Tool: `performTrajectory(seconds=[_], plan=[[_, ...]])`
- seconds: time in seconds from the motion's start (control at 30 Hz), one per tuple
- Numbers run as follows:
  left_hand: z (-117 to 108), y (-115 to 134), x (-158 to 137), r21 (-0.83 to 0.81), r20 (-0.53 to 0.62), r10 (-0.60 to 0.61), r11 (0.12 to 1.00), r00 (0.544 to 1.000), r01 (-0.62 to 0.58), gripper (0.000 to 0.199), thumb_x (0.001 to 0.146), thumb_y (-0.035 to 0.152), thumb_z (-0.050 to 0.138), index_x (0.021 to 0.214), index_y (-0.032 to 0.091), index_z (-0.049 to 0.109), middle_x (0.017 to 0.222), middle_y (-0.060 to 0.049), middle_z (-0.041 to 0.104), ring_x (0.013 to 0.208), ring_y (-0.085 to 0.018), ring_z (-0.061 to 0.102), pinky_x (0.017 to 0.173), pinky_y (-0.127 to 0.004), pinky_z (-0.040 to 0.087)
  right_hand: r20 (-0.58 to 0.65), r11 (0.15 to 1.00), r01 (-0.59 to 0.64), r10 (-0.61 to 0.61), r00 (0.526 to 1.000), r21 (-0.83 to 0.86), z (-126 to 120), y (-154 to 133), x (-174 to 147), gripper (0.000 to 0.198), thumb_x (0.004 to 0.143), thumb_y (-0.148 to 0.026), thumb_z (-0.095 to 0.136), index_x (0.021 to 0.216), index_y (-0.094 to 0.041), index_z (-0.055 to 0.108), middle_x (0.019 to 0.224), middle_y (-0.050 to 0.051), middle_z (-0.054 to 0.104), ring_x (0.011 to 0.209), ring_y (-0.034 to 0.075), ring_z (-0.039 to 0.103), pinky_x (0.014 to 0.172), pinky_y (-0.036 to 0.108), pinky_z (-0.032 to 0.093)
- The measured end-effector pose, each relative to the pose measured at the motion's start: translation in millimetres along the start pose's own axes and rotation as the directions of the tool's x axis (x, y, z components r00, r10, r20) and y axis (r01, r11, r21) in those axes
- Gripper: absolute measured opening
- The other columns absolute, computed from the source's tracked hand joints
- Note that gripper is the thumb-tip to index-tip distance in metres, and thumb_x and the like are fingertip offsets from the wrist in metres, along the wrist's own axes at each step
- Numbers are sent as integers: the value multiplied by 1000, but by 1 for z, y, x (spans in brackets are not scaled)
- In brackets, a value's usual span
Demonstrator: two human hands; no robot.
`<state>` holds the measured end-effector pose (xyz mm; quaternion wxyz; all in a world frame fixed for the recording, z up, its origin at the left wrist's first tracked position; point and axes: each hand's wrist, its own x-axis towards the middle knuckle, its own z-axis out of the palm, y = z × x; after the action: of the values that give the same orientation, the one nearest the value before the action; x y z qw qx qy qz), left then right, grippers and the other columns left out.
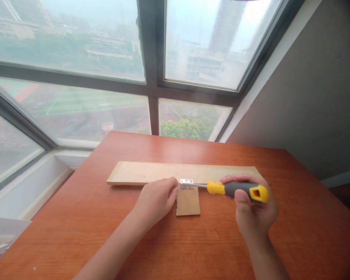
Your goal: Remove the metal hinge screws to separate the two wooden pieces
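Note:
My right hand (256,206) is wrapped round the yellow and dark grey handle of a screwdriver (236,190). The screwdriver lies nearly level, its metal shaft reaching left to a small silver hinge (187,184). Screw heads or holes show on the hinge, which spans the front edge of a long pale wooden board (151,173) and the top of a small brown cardboard-like piece (188,203). Fingers curled together, my left hand (160,196) rests at the left side of the hinge and the small piece. What its fingertips grip is hidden.
Everything lies on a reddish-brown wooden table (169,249). Beyond its far edge stand large windows with grey frames (153,77). A grey wall (303,97) slopes along the right. A white object (0,245) shows at the lower left, beside the table.

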<state>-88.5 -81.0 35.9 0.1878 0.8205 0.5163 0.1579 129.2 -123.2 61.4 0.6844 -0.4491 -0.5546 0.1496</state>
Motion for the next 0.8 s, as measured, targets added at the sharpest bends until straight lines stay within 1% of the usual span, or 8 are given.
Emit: performTrajectory(seconds=[0.1,0.23,0.4,0.5,0.63,0.73,0.8], plan=[[-2,-1,0,9,-4,8,1000,1000,-8,15,93,27,46,90,22,60,82,-2,69,72,-19,63,59,-26,36,9,999,27,-27,1000,-18,-2,0,0,15,84,-33,64,94,-21,64,81,4,70,76,21,67,65,35,56],[-1,-3,0,-18,-17,49,999,999,-49,17,93,26,45,97,23,61,85,-3,69,77,-19,64,63,-26,40,-14,999,34,-34,999,-32,-2,-3,0,15,84,-35,64,92,-22,64,79,4,69,73,21,68,64,36,56],[2,-3,1,-41,-31,92,995,995,-93,18,93,24,45,97,23,63,85,-3,68,76,-18,63,64,-26,41,30,999,33,-32,999,-40,-3,-5,-1,15,82,-30,66,94,-22,64,80,4,70,73,21,68,60,34,56],[4,-3,1,-45,-40,111,993,993,-113,20,94,23,44,97,22,63,87,-4,67,77,-18,63,65,-26,43,115,996,61,-53,992,-71,-8,-8,-2,18,81,-24,68,99,-22,63,85,3,71,77,21,69,64,34,57],[7,-6,1,-73,-62,122,989,991,-127,21,94,22,43,99,22,64,86,-4,65,76,-17,62,67,-26,44,267,985,110,-70,961,-135,-11,-17,0,26,79,-21,71,104,-24,62,91,2,72,83,20,70,75,33,57],[9,-7,2,-102,-86,133,985,987,-142,21,93,20,44,97,22,65,85,-3,63,76,-16,60,67,-25,44,374,967,169,-86,924,-193,-6,-26,7,32,78,-22,73,107,-24,61,94,0,72,85,17,69,75,28,56],[10,-8,3,-120,-108,148,980,983,-161,22,92,19,46,99,22,66,86,-3,62,74,-15,59,65,-24,44,416,952,220,-116,902,-212,1,-31,13,38,77,-22,74,112,-24,59,99,1,70,86,16,67,77,28,54]])
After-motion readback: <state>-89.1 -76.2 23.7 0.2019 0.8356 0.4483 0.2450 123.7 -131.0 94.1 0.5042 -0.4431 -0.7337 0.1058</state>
